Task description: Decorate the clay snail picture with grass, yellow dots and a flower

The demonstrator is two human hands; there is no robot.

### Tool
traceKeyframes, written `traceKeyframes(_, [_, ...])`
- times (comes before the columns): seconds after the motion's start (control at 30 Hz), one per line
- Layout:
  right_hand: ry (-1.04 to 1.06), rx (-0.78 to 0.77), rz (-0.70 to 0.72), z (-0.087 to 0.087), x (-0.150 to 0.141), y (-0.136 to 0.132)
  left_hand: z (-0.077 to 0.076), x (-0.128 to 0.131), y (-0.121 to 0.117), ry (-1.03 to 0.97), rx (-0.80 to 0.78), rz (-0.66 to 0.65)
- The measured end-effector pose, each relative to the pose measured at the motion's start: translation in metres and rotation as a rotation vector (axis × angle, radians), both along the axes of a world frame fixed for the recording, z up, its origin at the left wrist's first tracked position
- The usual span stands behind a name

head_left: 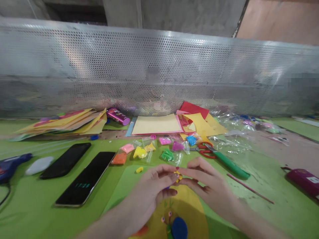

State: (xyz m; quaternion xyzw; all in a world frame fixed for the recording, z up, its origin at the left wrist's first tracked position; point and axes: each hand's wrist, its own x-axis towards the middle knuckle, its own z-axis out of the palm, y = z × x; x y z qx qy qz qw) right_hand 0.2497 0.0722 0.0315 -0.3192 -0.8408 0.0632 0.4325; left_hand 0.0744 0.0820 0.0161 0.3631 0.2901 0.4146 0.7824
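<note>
My left hand (152, 189) and my right hand (203, 184) meet at their fingertips over a yellow paper circle (189, 209). Together they pinch a small yellow clay piece (178, 176) with red tips. Both hands have their fingers curled together. On the circle below sits a blue clay blob (179, 228) with a green body and two pink-tipped stalks. A loose bit of yellow clay (139, 170) lies on the green sheet (124, 189) left of my hands.
Small bags of coloured clay (154, 151) lie beyond my hands. Red and green scissors (221, 157) and a thin stick (249, 188) lie right. Two phones (86, 177) and a glue gun (10, 166) lie left. Coloured paper stacks (157, 124) sit by a perforated metal wall (159, 69).
</note>
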Motion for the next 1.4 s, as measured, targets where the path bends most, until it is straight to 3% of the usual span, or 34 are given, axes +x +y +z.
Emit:
traceKeyframes(0.27, [0.039, -0.208, 0.044, 0.0041, 0.002, 0.0022, 0.0027, -0.0008, -0.0018, 0.116, 0.086, 0.02])
traceKeyframes(0.8, [0.09, -0.199, 0.053, 0.0022, 0.0005, 0.0015, 0.004, 0.0019, -0.0021, 0.147, 0.09, 0.045])
traceKeyframes(0.93, [0.095, -0.169, 0.075, 0.0028, -0.0004, 0.001, 0.0022, 0.0021, -0.0013, 0.139, 0.1, 0.044])
traceKeyframes(1.4, [0.101, 0.035, -0.044, -0.001, -0.0052, -0.0015, 0.0003, 0.0023, -0.004, 0.193, 0.136, 0.1])
